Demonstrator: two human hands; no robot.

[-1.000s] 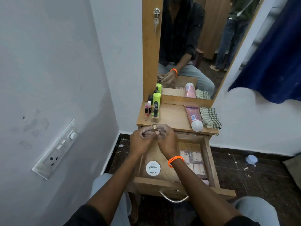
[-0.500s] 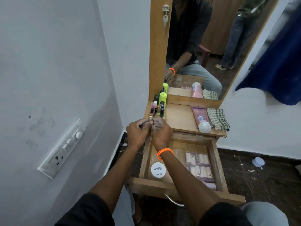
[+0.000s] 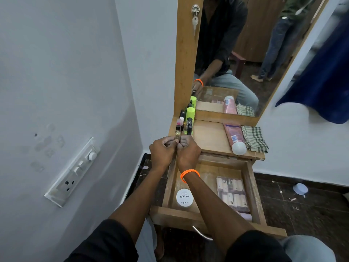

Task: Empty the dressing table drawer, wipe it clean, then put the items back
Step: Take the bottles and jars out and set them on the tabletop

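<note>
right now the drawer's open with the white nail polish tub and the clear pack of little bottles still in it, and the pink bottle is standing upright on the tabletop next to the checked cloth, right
Not quite. The pink bottle is lying on its side on the tabletop, white cap toward the front edge, not standing. The head view shows it. The rest holds: the drawer is open with the white nail polish tub and the clear pack of little bottles in it, and the checked cloth lies beside the bottle.

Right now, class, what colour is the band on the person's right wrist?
Bright orange; the wristband shows best in the head view, above the open drawer.
</note>
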